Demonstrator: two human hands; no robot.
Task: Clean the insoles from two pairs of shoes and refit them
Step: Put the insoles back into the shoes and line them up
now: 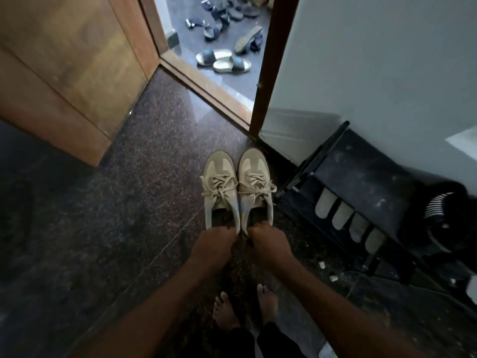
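Nearest of all, the person's bare feet (pixel 227 311) stood on the dark speckled floor (pixel 129 202), left of the black rack (pixel 361 177) and nearer than its front end. A few small white scraps (pixel 333 278) lay on the floor just off the rack's near corner. Four pale rounded shapes (pixel 346 215) showed in a row through the rack's side (shoe toes or insoles, it could not be told which).

Just left of the rack, both arms reached forward. The left hand (pixel 213 244) had its fingers curled over the heel of the left sneaker (pixel 219 192), and the right hand (pixel 268 242) gripped the heel of the right sneaker (pixel 255 187) the same way. The hands hid both heels.

The sneakers were beige, with paler toe panels and loosely tied beige laces. They sat side by side, touching, toes pointing away from the person, with the right one close to the rack's left edge.

Further left of the rack stood a wooden door (pixel 64 73). Beyond the rack's far end, past a dark door frame (pixel 273 65), a pair of slides (pixel 223 60) and more scattered footwear lay outside.
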